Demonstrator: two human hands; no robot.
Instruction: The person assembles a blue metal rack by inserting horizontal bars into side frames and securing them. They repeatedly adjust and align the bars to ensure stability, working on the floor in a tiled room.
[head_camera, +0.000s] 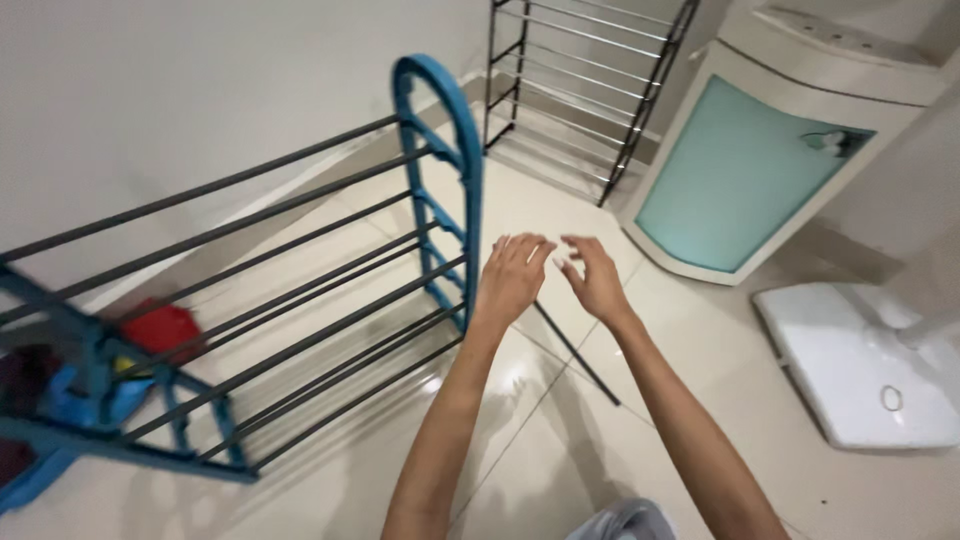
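My left hand (512, 275) and my right hand (597, 277) are held out side by side above the tiled floor, fingers apart, holding nothing. Just left of my left hand stands a rack with blue plastic end frames (440, 180) and dark metal rods (290, 270). A loose dark rod (577, 353) lies on the floor right under my hands, running toward the lower right. Neither hand touches the rack or the rod.
A second rack with a black frame and silver rods (580, 80) stands against the back wall. A white cabinet with a pale blue-green panel (735, 180) is at the right, a white flat base (860, 365) beside it. Red and blue items (160, 330) lie behind the blue rack.
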